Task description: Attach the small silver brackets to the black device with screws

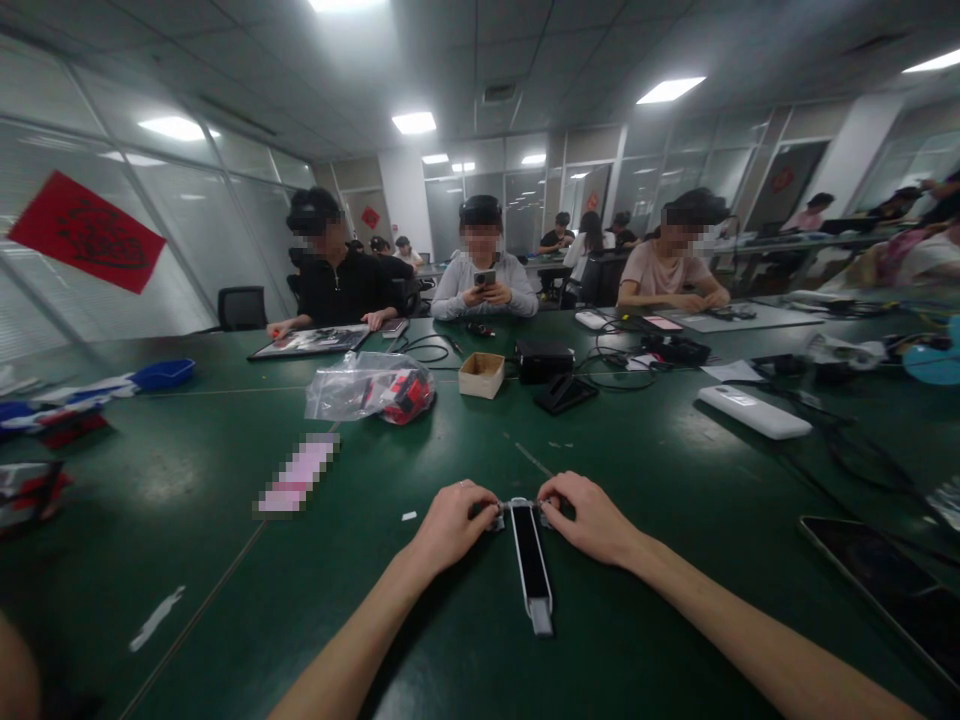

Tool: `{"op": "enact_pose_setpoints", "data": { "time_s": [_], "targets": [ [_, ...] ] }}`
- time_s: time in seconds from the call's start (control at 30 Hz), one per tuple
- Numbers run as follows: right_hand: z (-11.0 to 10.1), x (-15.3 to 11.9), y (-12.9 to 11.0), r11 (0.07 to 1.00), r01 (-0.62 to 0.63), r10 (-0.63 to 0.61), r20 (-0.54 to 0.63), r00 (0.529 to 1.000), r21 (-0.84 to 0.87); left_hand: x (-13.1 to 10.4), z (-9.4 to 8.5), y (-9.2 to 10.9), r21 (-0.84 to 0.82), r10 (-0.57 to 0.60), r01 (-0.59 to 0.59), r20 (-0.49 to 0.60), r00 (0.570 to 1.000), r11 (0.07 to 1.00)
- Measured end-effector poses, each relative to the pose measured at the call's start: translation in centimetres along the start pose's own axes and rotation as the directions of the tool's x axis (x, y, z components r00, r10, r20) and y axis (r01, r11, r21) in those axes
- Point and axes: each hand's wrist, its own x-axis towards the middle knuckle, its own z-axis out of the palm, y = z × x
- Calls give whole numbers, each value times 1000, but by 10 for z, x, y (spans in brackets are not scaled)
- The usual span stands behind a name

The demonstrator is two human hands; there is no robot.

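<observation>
On the green table lies a long narrow device [532,555] with a black face, a pale frame and a grey tab at its near end. At its far end, small grey parts stick out to both sides. My left hand [456,522] is closed, thumb and fingers pinching the part on the left. On the other side my right hand [589,515] pinches the right-hand part in the same way. The fingers partly hide these small parts, so their exact kind does not show. A small white scrap [409,516] lies left of my left hand.
Beyond my hands are a plastic bag [345,387] with red and black items, a small open box [481,376] and a black stand [565,393]. A white power bank [754,411], cables and a dark tablet [885,590] lie to the right. People sit opposite.
</observation>
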Motion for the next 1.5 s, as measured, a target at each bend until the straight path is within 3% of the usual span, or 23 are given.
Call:
{"op": "enact_pose_setpoints", "data": {
  "time_s": [0.8,1.17,1.5],
  "targets": [
    [4,0,5,1000,8,-8,-11,1000,6,-1,4,-3,65,6,-7,9,1000,998],
    [2,1,3,1000,14,-14,-13,1000,1,-1,5,-1,65,-73,74,-25,997,995],
    [2,0,3,1000,0,0,12,1000,8,-1,0,4,34,-62,62,-24,998,997]
  ]
}}
